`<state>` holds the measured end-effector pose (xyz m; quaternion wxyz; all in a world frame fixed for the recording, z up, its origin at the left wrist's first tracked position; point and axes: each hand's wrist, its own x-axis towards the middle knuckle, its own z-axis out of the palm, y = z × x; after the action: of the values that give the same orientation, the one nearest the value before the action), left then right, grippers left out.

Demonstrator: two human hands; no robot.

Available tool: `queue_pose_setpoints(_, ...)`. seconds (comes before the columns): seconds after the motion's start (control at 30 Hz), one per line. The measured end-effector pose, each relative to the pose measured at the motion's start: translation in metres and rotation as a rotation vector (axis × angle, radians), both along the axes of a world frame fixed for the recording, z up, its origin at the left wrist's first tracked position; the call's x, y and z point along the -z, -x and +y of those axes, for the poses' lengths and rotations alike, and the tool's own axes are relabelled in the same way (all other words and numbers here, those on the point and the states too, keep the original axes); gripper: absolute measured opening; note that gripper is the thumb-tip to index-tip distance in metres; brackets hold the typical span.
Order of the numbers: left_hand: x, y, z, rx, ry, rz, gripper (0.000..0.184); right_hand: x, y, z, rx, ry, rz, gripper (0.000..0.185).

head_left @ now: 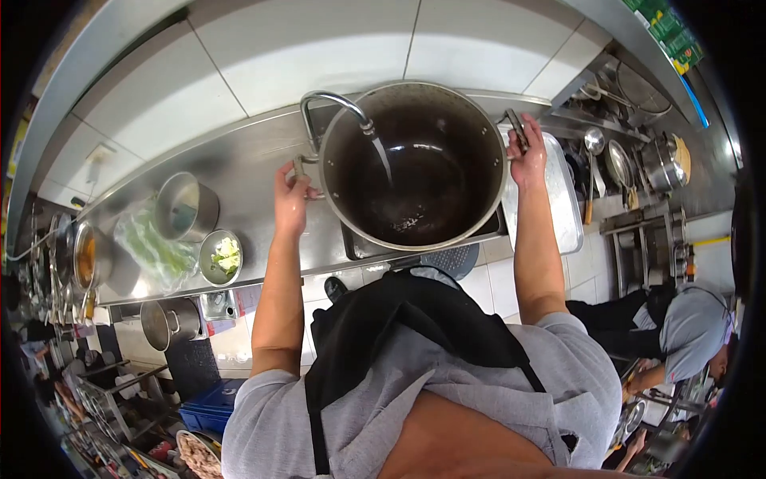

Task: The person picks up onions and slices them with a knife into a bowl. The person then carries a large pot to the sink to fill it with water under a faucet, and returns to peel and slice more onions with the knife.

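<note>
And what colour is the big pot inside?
The pot is dark brown inside, best seen in the head view.

Gry short-slv collared shirt (263,415), blk apron (359,335) (thin straps).

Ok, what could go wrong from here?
Water from the faucet is running into the large pot, which both hands hold by its side handles, so added weight could make it hard to lift evenly. The left hand and right hand might slip if the handles are wet; I can't tell whether they are. The spout reaches over the rim, so raising or tilting the pot could knock it.
</note>
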<state>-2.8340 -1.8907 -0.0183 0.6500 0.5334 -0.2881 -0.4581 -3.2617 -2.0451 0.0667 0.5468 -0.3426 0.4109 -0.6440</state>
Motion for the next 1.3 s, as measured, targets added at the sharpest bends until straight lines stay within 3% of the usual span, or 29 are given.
queue_pose_setpoints(0.03, 0.008, -0.005, 0.002, -0.002, -0.012, 0.033, 0.045, -0.001, 0.000, 0.002, -0.112, 0.054, -0.018, 0.030)
queue_pose_setpoints(0.27, 0.045, -0.025, 0.009, -0.022, -0.116, 0.104, 0.051, -0.014, -0.034, 0.018, -0.159, 0.113, 0.000, 0.032)
queue_pose_setpoints(0.63, 0.049, -0.040, 0.015, 0.033, -0.118, 0.222, 0.043, -0.021, -0.049, 0.027, -0.142, 0.109, 0.044, 0.032)
queue_pose_setpoints(1.07, 0.023, -0.048, 0.008, 0.066, -0.058, 0.130, 0.043, -0.001, -0.038, 0.017, 0.021, 0.057, 0.026, 0.024)
queue_pose_setpoints(1.17, 0.013, -0.050, 0.009, 0.114, -0.069, 0.122, 0.044, -0.002, -0.038, 0.018, 0.022, 0.068, 0.019, 0.027)
queue_pose_setpoints(1.3, 0.011, -0.056, 0.016, 0.139, -0.135, 0.097, 0.046, 0.008, -0.031, 0.026, 0.018, 0.052, -0.093, 0.044)
